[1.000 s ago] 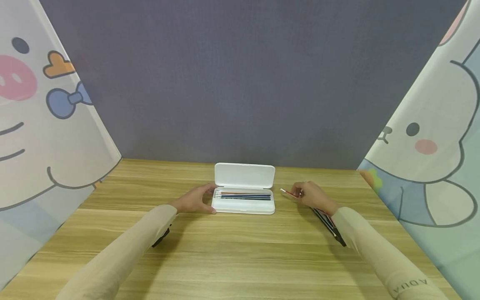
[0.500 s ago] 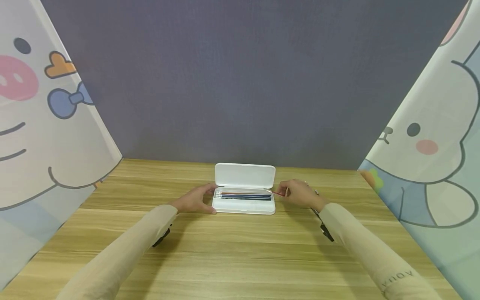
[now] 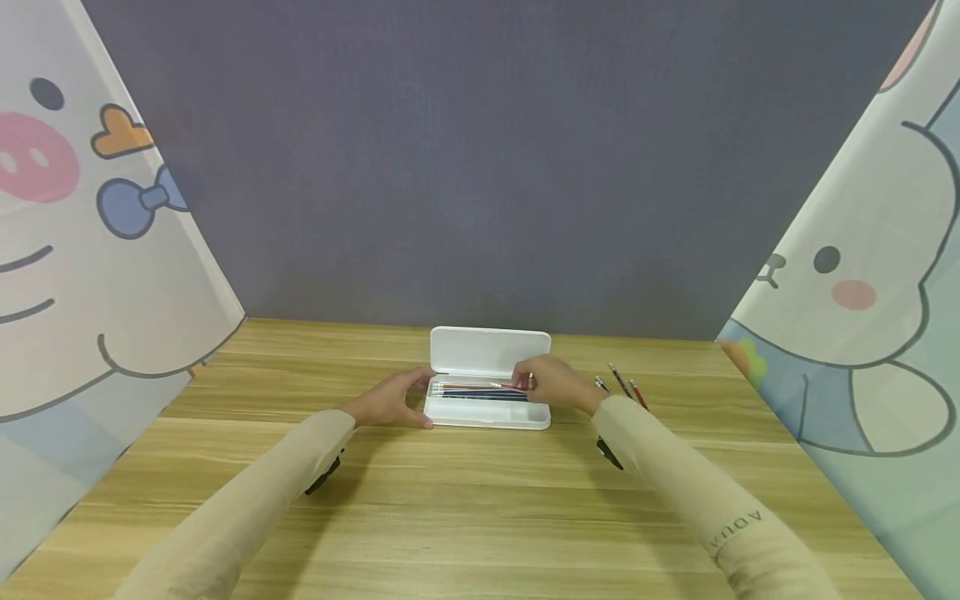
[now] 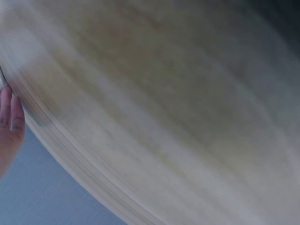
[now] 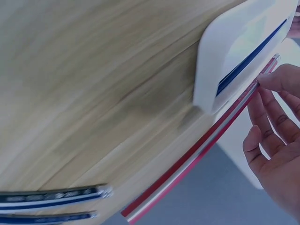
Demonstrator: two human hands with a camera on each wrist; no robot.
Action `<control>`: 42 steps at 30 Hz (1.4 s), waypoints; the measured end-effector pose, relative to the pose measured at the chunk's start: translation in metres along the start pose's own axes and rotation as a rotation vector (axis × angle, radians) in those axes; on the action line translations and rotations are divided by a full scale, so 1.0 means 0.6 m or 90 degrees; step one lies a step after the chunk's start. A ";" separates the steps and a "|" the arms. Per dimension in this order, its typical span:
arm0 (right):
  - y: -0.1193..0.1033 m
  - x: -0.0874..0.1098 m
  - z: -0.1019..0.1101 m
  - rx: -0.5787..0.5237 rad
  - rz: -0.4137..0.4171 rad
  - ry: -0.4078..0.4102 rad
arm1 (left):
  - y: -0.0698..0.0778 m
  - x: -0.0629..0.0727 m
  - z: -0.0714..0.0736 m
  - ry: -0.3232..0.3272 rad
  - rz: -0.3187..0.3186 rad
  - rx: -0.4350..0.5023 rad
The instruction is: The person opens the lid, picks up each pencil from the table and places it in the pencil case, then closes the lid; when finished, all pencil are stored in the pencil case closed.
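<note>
Red pencil (image 5: 197, 151) pinched, the right hand (image 3: 553, 383) seems busy filling the case (image 3: 468, 411) near the worktop's (image 3: 480, 500) far edge; the left hand (image 3: 390, 400), spread, touches it. Careful lowering seems needed.

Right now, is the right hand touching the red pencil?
Touching. The right wrist view shows the right hand pinching the red pencil, with no gap between them.
</note>
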State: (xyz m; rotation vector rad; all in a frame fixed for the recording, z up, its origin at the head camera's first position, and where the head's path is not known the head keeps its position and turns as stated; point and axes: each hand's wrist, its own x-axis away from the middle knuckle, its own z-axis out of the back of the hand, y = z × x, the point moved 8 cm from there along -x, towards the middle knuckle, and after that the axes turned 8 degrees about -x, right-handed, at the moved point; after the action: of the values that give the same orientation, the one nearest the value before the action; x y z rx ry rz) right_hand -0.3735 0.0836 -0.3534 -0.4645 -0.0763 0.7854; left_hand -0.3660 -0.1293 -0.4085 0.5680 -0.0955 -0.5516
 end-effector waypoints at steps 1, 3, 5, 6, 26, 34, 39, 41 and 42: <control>-0.004 -0.005 -0.003 0.003 0.005 -0.002 | 0.000 0.000 0.000 0.000 0.000 0.002; -0.013 -0.015 -0.009 0.001 0.009 -0.011 | 0.000 0.000 -0.001 -0.001 0.000 0.005; -0.023 -0.024 -0.013 -0.002 0.019 -0.018 | -0.001 0.000 -0.001 -0.003 0.002 0.007; -0.028 -0.028 -0.014 -0.004 0.024 -0.021 | -0.001 0.000 -0.002 -0.005 0.003 0.009; -0.082 -0.103 -0.056 0.009 0.057 -0.040 | 0.004 -0.001 0.000 -0.007 -0.007 0.031; -0.087 -0.116 -0.070 0.022 0.068 -0.048 | 0.006 0.000 0.002 -0.008 -0.014 0.023; -0.088 -0.117 -0.073 0.026 0.074 -0.046 | 0.008 0.000 0.002 -0.008 -0.016 0.025; -0.089 -0.117 -0.074 0.028 0.076 -0.043 | 0.008 0.000 0.003 -0.007 -0.019 0.025; -0.088 -0.117 -0.074 0.028 0.073 -0.043 | 0.008 0.000 0.003 -0.007 -0.020 0.025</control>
State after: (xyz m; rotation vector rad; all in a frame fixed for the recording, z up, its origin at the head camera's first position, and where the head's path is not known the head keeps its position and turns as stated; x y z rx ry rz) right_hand -0.3778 -0.0144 -0.3634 -0.4035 -0.0957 0.9146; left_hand -0.3639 -0.1267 -0.4044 0.6051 -0.1074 -0.5849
